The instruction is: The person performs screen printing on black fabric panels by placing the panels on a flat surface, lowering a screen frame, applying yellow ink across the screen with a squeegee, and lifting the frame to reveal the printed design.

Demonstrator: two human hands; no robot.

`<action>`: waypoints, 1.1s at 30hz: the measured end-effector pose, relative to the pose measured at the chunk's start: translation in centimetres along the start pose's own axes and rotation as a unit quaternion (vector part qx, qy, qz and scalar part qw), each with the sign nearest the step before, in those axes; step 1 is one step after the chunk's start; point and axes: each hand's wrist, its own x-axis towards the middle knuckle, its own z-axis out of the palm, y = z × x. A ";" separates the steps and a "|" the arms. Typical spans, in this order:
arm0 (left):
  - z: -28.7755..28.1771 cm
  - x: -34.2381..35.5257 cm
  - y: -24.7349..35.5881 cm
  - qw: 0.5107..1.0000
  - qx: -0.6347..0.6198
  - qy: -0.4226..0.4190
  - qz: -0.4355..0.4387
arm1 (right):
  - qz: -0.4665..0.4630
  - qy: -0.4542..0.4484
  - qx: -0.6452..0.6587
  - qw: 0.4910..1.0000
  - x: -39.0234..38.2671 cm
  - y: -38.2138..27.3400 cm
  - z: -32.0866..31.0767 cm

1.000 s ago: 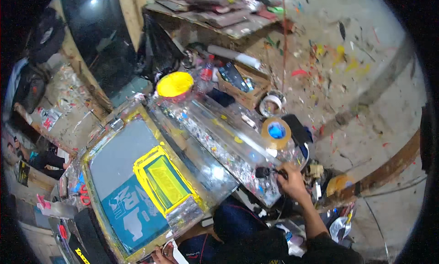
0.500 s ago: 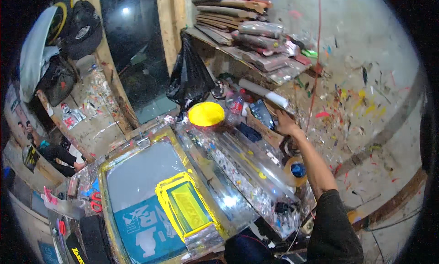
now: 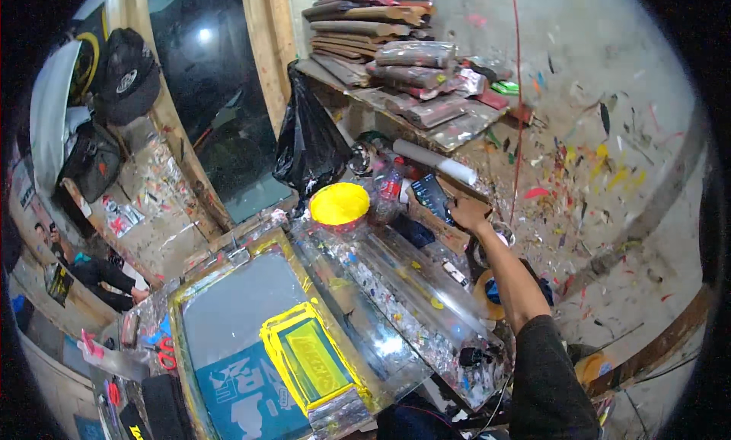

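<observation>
My right hand [image 3: 470, 214] reaches far out over the right side of the worktable, its fingers bent over the near right edge of a dark smartphone [image 3: 432, 197] with a lit screen. The grip is partly hidden by the hand itself. Beside the phone stands a clear plastic bottle [image 3: 390, 188] with a red label, and a dark cloth [image 3: 413, 229] lies just below it. A framed printing screen [image 3: 228, 288] rests nearer to me, with a yellow-inked rectangle [image 3: 314, 356] on its blue part. My left hand is out of view.
A round container of yellow ink [image 3: 339, 204] stands behind the printing screen, near a black plastic bag [image 3: 311, 139]. A tape roll [image 3: 487, 294] lies under my right forearm. Stacked flat bundles [image 3: 415, 74] fill a shelf at the back. A red cord [image 3: 518, 97] hangs at the right.
My right hand has shifted left and inward, from beyond the phone's right edge onto its near right part, with the fingers more bent. The whole view has shifted slightly.
</observation>
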 end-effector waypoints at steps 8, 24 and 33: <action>0.4 0.0 0.4 1.000 0.030 -0.004 0.010 | -0.031 0.018 0.057 0.998 1.1 2.6 1.4; 1.2 0.2 1.0 0.997 0.076 -0.010 0.010 | -0.074 -0.029 0.013 0.997 -0.1 1.8 0.9; 1.2 0.2 1.1 0.996 0.086 -0.006 0.012 | -0.074 -0.023 0.002 0.997 -0.3 1.7 0.7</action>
